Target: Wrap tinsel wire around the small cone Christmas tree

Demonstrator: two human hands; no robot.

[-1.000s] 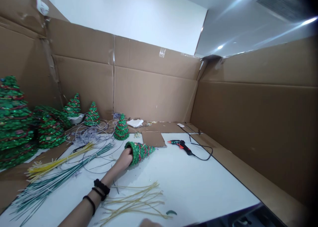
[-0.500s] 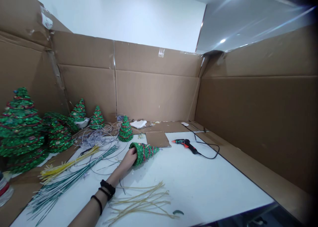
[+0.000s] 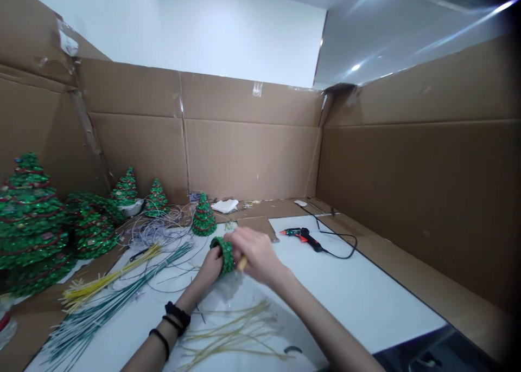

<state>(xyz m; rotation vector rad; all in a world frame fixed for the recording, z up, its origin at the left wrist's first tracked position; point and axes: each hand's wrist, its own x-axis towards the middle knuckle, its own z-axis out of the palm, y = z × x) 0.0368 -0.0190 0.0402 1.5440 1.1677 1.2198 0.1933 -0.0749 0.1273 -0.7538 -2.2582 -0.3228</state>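
Observation:
A small green tinsel tree [image 3: 226, 257] lies on its side above the white board, its open base facing left. My left hand [image 3: 211, 263] reaches into that base, the fingers hidden inside and gripping it. Over the tree's tip end is my right hand [image 3: 254, 252], fingers bent and closed, with a short tan stick-like piece [image 3: 242, 263] showing beneath them. The right hand hides most of the tree's narrower half. Loose pale yellow strips [image 3: 236, 334] lie nearer on the board.
Yellow [image 3: 109, 277] and green [image 3: 118, 296] strip bundles lie left. A glue gun [image 3: 303, 236] with a black cord rests right. Upright tinsel trees [image 3: 30, 215] stand left, another [image 3: 204, 217] behind my hands. Tangled wire [image 3: 154, 225] lies between; cardboard walls [image 3: 252, 149] surround the board.
My right hand has come in from the lower right and now covers the tree's tip half. My left hand stays in the base. The view has shifted slightly.

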